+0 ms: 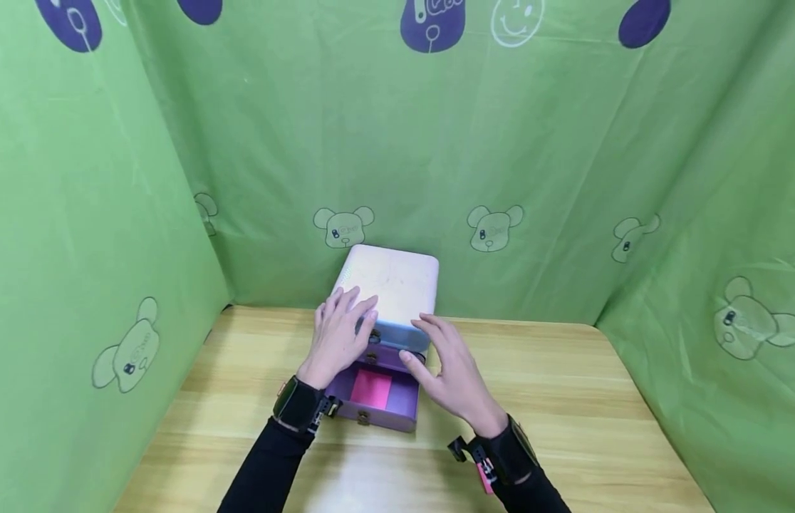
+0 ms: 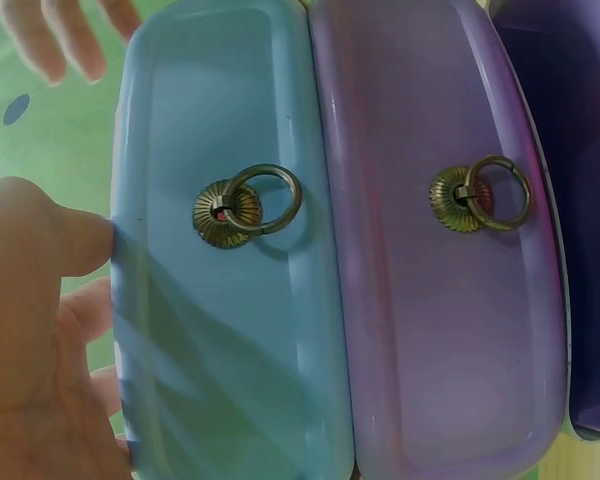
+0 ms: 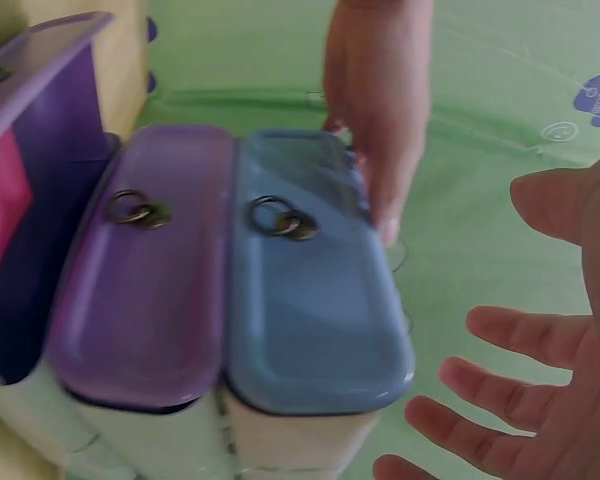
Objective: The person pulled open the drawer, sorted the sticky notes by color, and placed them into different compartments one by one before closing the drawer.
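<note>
A small tin chest of drawers [image 1: 397, 281] with a pale top stands near the back of the table. Its blue top drawer [image 2: 230, 120] and purple middle drawer [image 2: 430, 330] are closed, each with a brass ring pull. The purple bottom drawer [image 1: 391, 422] is pulled out, and a pink square piece [image 1: 370, 388] lies inside it. My left hand [image 1: 336, 336] rests at the chest's top left front edge, fingers spread over the top. Beside the right front corner is my right hand [image 1: 458, 381], fingers loosely extended and holding nothing; the right wrist view shows it apart from the chest.
The light wooden table [image 1: 551, 399] extends to both sides and in front of the chest. Green printed cloth [image 1: 397, 142] hangs close behind the chest, and more of it encloses the left and right sides.
</note>
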Demonstrator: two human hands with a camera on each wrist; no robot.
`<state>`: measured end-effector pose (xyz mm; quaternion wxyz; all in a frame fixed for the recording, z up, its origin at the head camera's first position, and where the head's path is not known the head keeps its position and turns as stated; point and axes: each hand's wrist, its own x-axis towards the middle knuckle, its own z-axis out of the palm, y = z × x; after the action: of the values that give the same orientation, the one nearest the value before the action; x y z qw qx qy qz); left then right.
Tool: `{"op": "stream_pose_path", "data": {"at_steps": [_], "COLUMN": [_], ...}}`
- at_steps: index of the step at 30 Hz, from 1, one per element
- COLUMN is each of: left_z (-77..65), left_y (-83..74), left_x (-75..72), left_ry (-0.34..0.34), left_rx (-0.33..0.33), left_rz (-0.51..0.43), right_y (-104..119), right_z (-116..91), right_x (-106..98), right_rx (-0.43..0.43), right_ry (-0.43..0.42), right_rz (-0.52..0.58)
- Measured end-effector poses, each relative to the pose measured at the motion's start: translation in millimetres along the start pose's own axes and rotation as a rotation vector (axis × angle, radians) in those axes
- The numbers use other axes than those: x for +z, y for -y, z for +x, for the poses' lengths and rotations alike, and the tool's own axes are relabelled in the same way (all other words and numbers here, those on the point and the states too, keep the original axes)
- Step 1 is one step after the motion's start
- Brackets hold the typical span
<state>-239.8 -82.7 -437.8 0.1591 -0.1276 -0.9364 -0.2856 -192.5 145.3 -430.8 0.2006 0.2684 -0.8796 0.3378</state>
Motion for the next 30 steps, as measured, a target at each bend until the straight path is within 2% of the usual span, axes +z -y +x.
{"op": "stream_pose_path", "data": {"at_steps": [11, 15, 19, 30], "left_z": [-2.3, -1.4, -1.4, -3.8], "left_y": [2.2, 2.0, 0.5, -0.8], "left_x": [-0.1, -0.3, -2.8, -3.9], "left_ry": [0.025, 0.046, 0.039, 0.041], "left_rx": [-0.016, -0.023, -0.021, -0.022], "left_rz": [0.003, 0.008, 0.007, 0.005], "right_y": [-14, -18, -24, -57], "right_z": [-28, -36, -41, -66], "right_x": [11, 11, 8, -2], "right_rx": [0.036, 0.084, 0.122, 0.262], "right_ry": [-0.069, -0.067, -0.067, -0.049], "right_rz": [-0.03, -0.042, -0.057, -0.096]}}
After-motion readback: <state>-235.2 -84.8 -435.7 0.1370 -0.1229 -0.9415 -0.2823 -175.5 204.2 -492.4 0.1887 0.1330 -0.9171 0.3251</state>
